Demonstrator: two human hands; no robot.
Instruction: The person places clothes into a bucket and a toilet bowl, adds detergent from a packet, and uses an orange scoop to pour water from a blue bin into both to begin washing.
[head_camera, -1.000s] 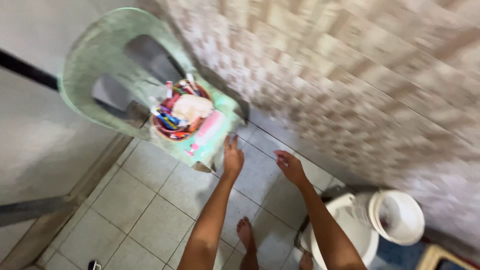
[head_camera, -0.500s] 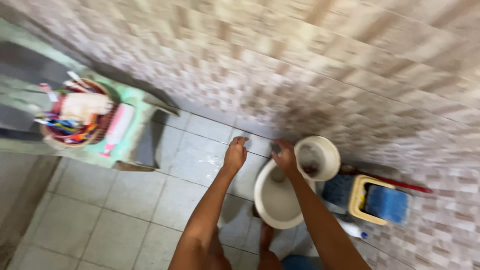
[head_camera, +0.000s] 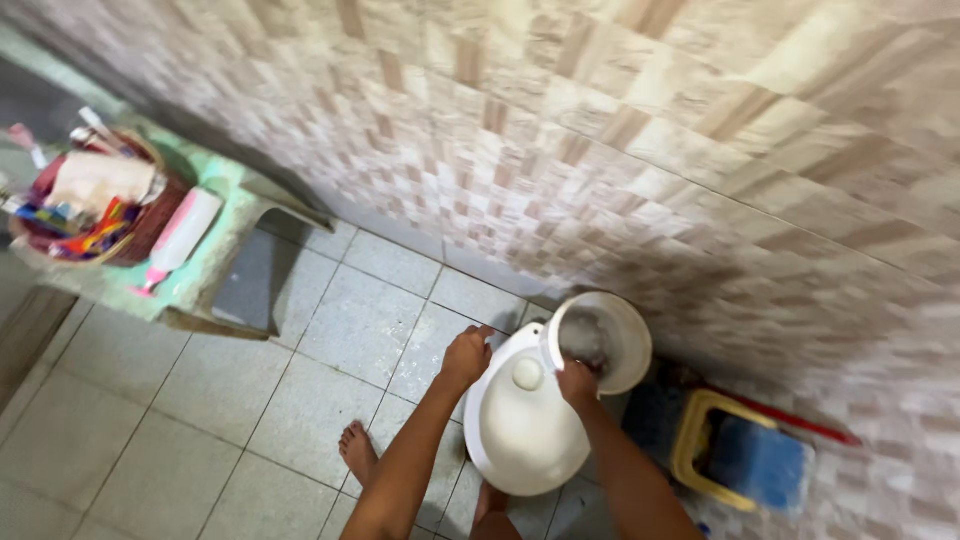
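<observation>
I am reaching both arms down and forward over a white toilet bowl (head_camera: 520, 440). My left hand (head_camera: 467, 353) is curling into a loose fist at the bowl's left rim, fingers folded in and pressed together; I cannot tell whether it is gripping the rim or only resting against it. My right hand (head_camera: 577, 380) is closing on the edge of a white bucket (head_camera: 600, 340), which is tilting on its side at the back of the bowl, against the tiled wall (head_camera: 640, 150), its mouth facing me. The inside of the bucket is showing a dark smudge, too blurred to make out. My bare left foot (head_camera: 357, 452) is standing on the grey floor tiles (head_camera: 300, 380) just left of the bowl.

To the right, a yellow plastic stool (head_camera: 705, 455) is sitting near the wall with something blue (head_camera: 765, 465) beside it. At the far left, a green plastic chair (head_camera: 215, 265) is carrying a brown basket (head_camera: 100, 215) crammed with colourful packets and tubes, and a pink and white bottle (head_camera: 180, 238) is lying beside it on the seat.

Compared with half a second ago, my hands have dropped from above the bowl onto it and the bucket, and the chair has slid further to the left edge of my view.
</observation>
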